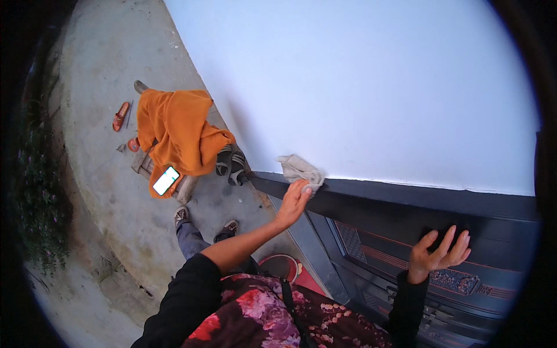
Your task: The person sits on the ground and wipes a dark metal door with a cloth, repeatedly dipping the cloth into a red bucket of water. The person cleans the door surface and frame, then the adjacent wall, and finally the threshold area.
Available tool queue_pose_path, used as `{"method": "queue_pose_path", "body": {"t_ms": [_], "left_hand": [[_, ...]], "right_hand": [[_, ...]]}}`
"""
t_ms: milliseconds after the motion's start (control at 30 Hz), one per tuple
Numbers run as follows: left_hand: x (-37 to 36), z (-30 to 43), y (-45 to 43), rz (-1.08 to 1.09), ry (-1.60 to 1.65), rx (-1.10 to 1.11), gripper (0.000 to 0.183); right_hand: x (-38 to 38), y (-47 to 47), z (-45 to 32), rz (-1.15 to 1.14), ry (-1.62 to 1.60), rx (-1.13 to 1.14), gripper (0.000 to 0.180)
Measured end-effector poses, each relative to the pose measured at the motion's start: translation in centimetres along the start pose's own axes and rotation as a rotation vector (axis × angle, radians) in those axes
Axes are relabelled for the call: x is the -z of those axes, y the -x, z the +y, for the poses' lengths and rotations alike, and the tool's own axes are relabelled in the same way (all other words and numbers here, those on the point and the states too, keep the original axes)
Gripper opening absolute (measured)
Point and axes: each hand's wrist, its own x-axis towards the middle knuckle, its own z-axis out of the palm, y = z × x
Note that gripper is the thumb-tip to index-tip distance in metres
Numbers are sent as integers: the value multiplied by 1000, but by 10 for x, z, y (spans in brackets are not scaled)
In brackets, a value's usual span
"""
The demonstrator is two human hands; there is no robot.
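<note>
My left hand (296, 201) holds a crumpled greyish-beige cloth (300, 168) against the lower edge of a white wall (365, 95), where it meets a dark door frame (391, 195). Over at the right, my right hand (439, 254) has its fingers spread against the dark surface of the frame, with nothing seen in it. Below the frame is a dark door with reddish trim and an ornamental panel (454, 281).
An orange cloth (178, 126) covers part of a wooden chair (188, 190) bearing a lit phone (166, 181). Dark sandals (236, 167) lie by the wall, an orange-red slipper (120, 116) farther left. A round container (278, 266) stands near a red mat (310, 282).
</note>
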Motion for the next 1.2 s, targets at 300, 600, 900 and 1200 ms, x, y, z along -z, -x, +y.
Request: {"method": "queue_pose_path", "body": {"t_ms": [300, 600, 900, 1200], "left_hand": [[8, -99, -14, -33, -71, 244, 34], [3, 22, 0, -68, -23, 79, 39], [2, -55, -1, -20, -146, 116, 36], [15, -199, -13, -29, -290, 356, 40]], "right_hand": [[-2, -2, 2, 13, 14, 74, 36], [-3, 1, 3, 9, 3, 52, 35], [1, 2, 4, -9, 25, 60, 35], [3, -3, 5, -36, 32, 113, 37]]}}
